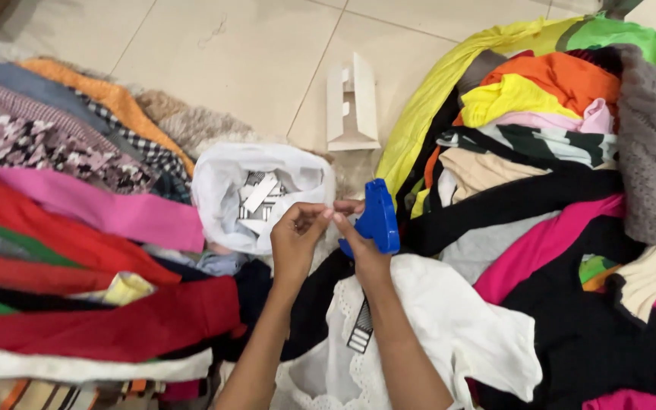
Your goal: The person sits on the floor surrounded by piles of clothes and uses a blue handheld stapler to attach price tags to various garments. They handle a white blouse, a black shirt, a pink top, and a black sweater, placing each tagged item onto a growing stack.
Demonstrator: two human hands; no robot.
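So the blue tagging gun (pixel 377 220) sits dead centre, held in the right hand (pixel 364 254), fingers wrapped snug round its grip, nose pointing up and a bit left. The left hand (pixel 296 239) pinches something tiny at the gun's tip; looks like a tag or fastener, but it's too small to tell. Both hover just over the white lacy garment (pixel 449 319), which already carries a striped tag (pixel 360 334) near the wrists.

To my eye the trick here is keeping the left fingertips clear of the needle end and holding the gun steady while lining things up.

Just left and far of the hands is a white bag (pixel 222 190) of more tags, mouth open, easy reach. Clothes piles crowd both sides: folded stack (pixel 77 228) left, loose heap (pixel 556 152) right. The only open room is the tiled floor (pixel 229 53) further out, where a small white cardboard piece (pixel 351 102) stands.
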